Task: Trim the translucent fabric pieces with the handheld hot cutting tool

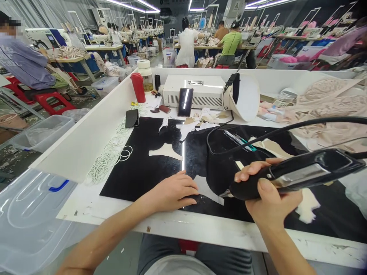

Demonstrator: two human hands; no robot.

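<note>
My left hand (178,191) lies on the black mat (129,164), fingers spread, beside the left end of a thin pale piece (208,190). Wrapped in my right hand (268,194) is a black corded power tool (309,170), its metal tip pointing left and down at the right end of that pale piece; whether it touches cannot be told. Farther back on the mat lies a cream cut piece (165,151). To the right of my right hand there is a ragged cream piece (308,206).
Behind the mat stand a white vented box (195,91), a phone (185,102) and a red cup (138,88). White elastic loops (104,160) lie at left, a teal-handled tool (248,145) at right. The tool's black cable (286,128) arches over the right side. Several people sit beyond.
</note>
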